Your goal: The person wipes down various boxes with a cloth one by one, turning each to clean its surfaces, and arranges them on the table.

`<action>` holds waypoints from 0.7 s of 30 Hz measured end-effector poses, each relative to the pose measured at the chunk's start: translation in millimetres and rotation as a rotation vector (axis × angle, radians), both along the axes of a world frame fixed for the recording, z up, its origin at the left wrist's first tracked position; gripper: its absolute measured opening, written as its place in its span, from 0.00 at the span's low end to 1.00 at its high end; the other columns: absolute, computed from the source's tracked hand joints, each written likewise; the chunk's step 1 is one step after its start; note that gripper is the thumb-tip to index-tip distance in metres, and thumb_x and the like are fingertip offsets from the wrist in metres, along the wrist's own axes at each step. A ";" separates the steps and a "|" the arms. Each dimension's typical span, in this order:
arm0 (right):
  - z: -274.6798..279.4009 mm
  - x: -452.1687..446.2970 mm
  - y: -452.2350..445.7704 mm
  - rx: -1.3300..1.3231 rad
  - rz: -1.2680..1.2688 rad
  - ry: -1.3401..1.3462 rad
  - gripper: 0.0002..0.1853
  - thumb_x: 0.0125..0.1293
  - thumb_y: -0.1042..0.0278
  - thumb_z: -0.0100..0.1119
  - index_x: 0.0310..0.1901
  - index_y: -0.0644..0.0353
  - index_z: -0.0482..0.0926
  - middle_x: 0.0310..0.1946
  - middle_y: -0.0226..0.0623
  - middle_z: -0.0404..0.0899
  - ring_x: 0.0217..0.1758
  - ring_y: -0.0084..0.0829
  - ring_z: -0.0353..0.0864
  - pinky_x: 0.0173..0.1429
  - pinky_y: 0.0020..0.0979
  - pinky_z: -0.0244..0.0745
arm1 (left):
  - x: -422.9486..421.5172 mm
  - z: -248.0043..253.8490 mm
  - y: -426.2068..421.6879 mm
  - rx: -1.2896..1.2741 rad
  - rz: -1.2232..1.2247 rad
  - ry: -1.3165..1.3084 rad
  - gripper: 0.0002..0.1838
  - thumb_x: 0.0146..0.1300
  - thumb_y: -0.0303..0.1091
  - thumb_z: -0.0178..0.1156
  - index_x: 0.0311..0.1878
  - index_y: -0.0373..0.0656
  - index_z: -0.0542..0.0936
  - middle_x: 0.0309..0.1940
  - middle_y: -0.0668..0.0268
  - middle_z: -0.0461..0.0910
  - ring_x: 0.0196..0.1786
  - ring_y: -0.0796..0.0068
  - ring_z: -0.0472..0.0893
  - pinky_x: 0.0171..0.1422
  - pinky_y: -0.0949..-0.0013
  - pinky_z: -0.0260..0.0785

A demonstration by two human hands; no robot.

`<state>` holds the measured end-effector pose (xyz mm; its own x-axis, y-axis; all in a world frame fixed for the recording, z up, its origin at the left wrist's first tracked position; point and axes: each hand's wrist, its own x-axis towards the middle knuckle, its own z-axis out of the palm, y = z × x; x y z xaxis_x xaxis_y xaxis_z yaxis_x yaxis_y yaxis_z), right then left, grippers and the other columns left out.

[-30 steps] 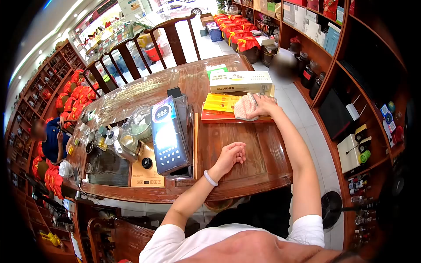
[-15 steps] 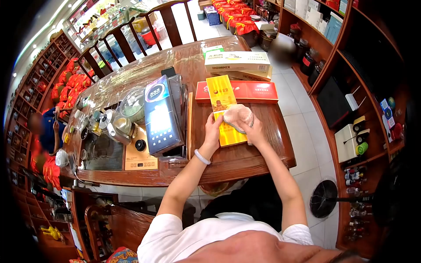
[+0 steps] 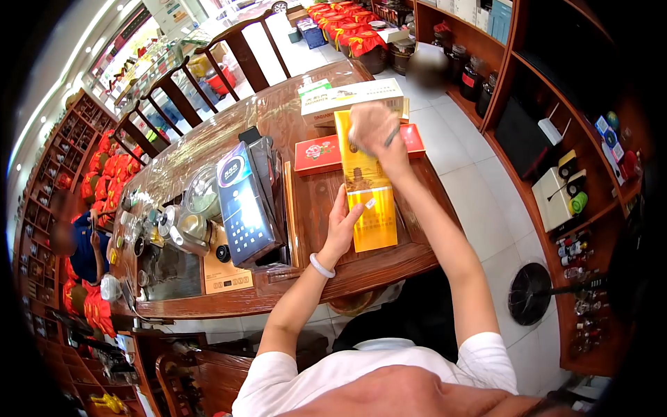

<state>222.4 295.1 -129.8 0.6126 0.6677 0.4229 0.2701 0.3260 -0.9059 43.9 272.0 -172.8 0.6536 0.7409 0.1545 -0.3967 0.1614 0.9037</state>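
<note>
Fingers (image 3: pixel 338 199) of the left hand (image 3: pixel 339 229) grasp the yellow box (image 3: pixel 368 179) at its 8 o'clock edge, thumb laid on the face just beside a small white label (image 3: pixel 370 203), the others along the side. The right hand (image 3: pixel 392 153) is closed on a pale pink cloth (image 3: pixel 372 126) over the box's 12 o'clock end.

Blur softens that hand and the cloth; most of its fingers are hard to make out, and I cannot tell whether the cloth touches the box. Left fingertips are hidden by the box edge. A red box (image 3: pixel 318 154) shows only its 2 ends, at 10 and 2 o'clock, its middle covered by the yellow box. Whether the yellow box rests flat on the table (image 3: pixel 316 201) or is tilted up is unclear.

Long, flat and glossy, it bears a printed tower near mid-face with a paler band below. A white box (image 3: pixel 347 97) sits beyond at 12 o'clock, a dark box (image 3: pixel 249 201) at 9.
</note>
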 end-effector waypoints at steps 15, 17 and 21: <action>-51.9 -34.0 -37.9 -0.023 0.163 0.178 0.26 0.50 0.75 0.67 0.52 0.67 0.69 0.46 0.38 0.77 0.49 0.28 0.76 0.54 0.29 0.70 | -3.0 2.7 18.5 -0.131 0.007 -0.011 0.28 0.63 0.22 0.52 0.66 0.34 0.57 0.55 0.62 0.70 0.54 0.77 0.72 0.57 0.73 0.66; -40.2 -20.6 -29.8 -0.001 0.138 0.154 0.26 0.50 0.73 0.67 0.52 0.66 0.69 0.46 0.37 0.77 0.50 0.27 0.76 0.54 0.29 0.70 | 0.3 3.0 19.0 -0.082 -0.054 0.007 0.28 0.63 0.22 0.52 0.66 0.32 0.57 0.56 0.62 0.70 0.54 0.77 0.72 0.58 0.73 0.66; -13.1 29.7 7.8 0.140 0.014 0.065 0.26 0.50 0.66 0.69 0.51 0.62 0.72 0.44 0.36 0.79 0.47 0.27 0.77 0.52 0.29 0.71 | -2.0 -1.9 11.6 -0.018 -0.103 0.044 0.32 0.63 0.22 0.53 0.67 0.30 0.52 0.60 0.59 0.67 0.58 0.75 0.70 0.61 0.73 0.64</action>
<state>252.1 302.8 -142.9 0.6326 0.6137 0.4724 0.2070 0.4538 -0.8667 41.8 283.6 -174.7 0.7325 0.6717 0.1111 -0.3367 0.2156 0.9166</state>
